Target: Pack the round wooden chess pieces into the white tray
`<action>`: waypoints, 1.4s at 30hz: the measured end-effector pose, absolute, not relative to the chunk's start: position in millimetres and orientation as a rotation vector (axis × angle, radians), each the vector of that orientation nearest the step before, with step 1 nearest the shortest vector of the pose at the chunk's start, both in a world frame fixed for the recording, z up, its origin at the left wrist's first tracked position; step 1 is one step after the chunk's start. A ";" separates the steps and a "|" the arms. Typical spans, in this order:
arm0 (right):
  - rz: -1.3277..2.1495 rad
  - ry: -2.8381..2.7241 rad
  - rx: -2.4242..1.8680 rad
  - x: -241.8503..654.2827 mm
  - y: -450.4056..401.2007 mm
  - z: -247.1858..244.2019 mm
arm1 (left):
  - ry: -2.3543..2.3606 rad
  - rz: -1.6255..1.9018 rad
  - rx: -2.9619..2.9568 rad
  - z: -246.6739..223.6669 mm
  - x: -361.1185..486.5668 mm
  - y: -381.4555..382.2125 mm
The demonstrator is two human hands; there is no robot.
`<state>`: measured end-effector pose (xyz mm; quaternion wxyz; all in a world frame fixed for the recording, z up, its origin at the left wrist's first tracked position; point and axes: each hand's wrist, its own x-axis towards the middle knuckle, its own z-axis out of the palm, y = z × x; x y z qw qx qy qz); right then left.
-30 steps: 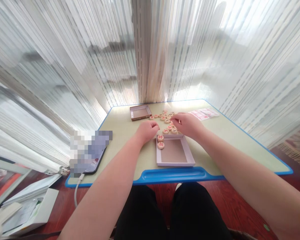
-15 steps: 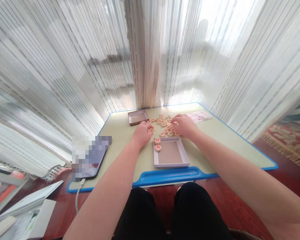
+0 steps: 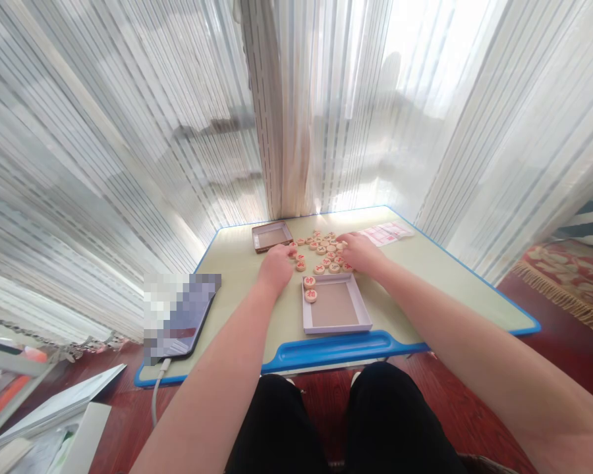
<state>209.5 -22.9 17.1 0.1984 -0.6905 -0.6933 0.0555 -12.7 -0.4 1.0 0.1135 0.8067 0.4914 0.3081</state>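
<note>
My left hand (image 3: 277, 266) is low over the table, left of a loose group of round wooden Chinese chess pieces (image 3: 330, 249). Its fingers are drawn together beside a red-marked piece (image 3: 292, 245); whatever lies under the fingertips is hidden. On the right side of the group, my right hand (image 3: 360, 253) reaches in with bent fingers, thumb and fingers apart around the outer pieces. Nearer to me, a shallow white box tray (image 3: 363, 297) holds two red-marked pieces, one (image 3: 309, 282) above the other (image 3: 311, 296) in its left corner.
A brown-edged box lid (image 3: 273, 236) lies at the back left. A pink-and-white printed sheet (image 3: 386, 232) is at the back right. On the left edge rests a phone (image 3: 190, 322) with a white cable (image 3: 157, 395). The table's blue rim (image 3: 333, 347) has a groove in front.
My left hand has shifted a little left, uncovering pieces that were under its fingers. My right hand stays near the right side of the group. The two pieces in the tray have not moved.
</note>
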 end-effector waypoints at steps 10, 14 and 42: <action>0.213 -1.897 -1.954 208.6 -22.6 16.0 | 1.297 0.858 2.398 -1.4 -11.6 -2.1; 0.194 -1.875 -1.957 210.4 -22.2 17.8 | 1.282 0.872 2.364 -1.8 -10.7 -2.9; 0.192 -2.115 -1.805 207.6 -27.2 21.5 | 1.324 0.782 2.453 -10.4 -12.4 5.0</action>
